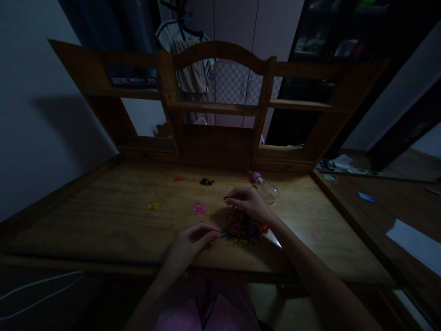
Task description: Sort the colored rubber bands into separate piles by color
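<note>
A mixed pile of small coloured rubber bands lies on the wooden desk close to its front edge. At the pile's left side is my left hand, its thumb and forefinger pinched together; a reddish bit shows at the tips, too small to name. Above the pile, my right hand has its fingers closed on a small dark band at the fingertips. Farther off lie separate little heaps: pink bands, yellow bands, black bands and red bands.
A clear bottle with a pink top lies on its side behind my right hand. A wooden shelf unit rises at the back of the desk. On a lower surface at right are a blue card and white paper.
</note>
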A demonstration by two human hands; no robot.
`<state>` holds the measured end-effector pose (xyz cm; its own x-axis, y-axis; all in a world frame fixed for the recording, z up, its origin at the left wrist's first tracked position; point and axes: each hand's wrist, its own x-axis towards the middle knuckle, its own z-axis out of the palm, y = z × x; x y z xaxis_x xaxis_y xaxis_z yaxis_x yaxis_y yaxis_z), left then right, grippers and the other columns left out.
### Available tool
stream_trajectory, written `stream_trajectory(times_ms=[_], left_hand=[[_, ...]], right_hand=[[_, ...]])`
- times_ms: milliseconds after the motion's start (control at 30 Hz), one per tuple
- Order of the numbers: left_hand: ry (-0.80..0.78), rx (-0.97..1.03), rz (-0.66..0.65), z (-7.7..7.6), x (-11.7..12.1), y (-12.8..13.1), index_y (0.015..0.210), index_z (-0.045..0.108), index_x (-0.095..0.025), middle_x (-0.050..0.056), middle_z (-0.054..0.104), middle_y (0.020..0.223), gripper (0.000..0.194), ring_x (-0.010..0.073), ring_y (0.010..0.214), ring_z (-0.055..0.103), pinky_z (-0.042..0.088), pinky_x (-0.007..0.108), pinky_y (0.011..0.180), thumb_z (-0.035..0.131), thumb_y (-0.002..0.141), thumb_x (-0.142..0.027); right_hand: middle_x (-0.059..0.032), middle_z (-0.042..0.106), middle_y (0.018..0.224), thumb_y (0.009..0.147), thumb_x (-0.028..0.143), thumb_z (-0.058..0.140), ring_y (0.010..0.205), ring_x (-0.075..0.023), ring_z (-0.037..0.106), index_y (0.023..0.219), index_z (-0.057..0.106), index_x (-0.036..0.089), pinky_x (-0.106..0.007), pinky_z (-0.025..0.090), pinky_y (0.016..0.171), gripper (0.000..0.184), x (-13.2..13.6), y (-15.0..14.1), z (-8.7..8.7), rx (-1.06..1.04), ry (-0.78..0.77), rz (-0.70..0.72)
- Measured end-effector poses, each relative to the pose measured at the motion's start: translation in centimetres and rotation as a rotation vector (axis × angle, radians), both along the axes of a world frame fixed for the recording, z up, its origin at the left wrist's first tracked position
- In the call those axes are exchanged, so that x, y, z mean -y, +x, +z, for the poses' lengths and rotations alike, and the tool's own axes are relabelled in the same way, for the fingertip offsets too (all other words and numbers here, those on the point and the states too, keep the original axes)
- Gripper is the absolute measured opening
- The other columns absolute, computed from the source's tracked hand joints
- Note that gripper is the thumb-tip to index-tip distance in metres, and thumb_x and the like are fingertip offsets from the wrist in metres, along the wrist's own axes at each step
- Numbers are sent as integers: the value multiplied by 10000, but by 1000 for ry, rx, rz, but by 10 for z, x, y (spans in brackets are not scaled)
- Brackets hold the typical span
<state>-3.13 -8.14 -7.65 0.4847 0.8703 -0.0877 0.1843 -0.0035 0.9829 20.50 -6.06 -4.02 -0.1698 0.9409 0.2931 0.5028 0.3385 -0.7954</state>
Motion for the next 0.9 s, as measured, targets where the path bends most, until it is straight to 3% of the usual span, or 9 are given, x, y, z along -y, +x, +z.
stream_trajectory(times_ms=[100,267,400,533,667,733,900], left_hand=[[4,40,27,-5,-1,-1,951,698,-190,44,720,918,272,179,857,665,532,251,724,650,814,-419],[50,55,14,-6,3,-1,985,689,-181,55,715,1011,260,182,947,663,516,266,857,638,827,-381],[67,56,32,-7,5,0,963,685,-174,51,721,981,242,178,931,673,512,252,861,626,834,-370],[72,56,54,-7,6,1,949,686,-170,53,727,958,228,182,910,680,517,245,836,623,831,-355],[52,66,51,-6,5,2,958,686,-181,49,726,968,231,183,920,679,513,246,843,624,831,-364],[45,53,38,-6,4,2,954,689,-182,47,722,974,230,179,914,677,510,243,842,622,835,-368],[46,60,12,-9,2,2,970,688,-183,49,716,986,249,178,921,668,505,245,838,625,837,-384]], right_hand=[[-45,705,751,840,299,646,646,-149,625,861,727,157,-232,425,559,164,-29,-14,-2,86,-38,-43],[-64,719,798,788,231,686,729,-166,649,846,744,169,-227,429,627,103,-91,-33,-3,301,51,-214],[-55,719,787,808,284,677,736,-155,651,850,743,164,-208,428,622,143,-111,-22,3,296,51,-227],[-36,707,781,862,344,612,695,-139,647,922,724,161,-214,446,619,222,-85,18,21,213,70,-161],[-38,700,845,842,365,639,739,-143,640,963,716,185,-236,477,649,230,-26,57,33,278,18,17],[-60,696,945,835,344,652,790,-152,643,1030,703,192,-250,497,669,252,4,65,33,308,-59,113],[-69,694,1025,869,225,590,898,-178,634,1084,688,213,-315,508,791,237,43,60,18,355,-61,74]])
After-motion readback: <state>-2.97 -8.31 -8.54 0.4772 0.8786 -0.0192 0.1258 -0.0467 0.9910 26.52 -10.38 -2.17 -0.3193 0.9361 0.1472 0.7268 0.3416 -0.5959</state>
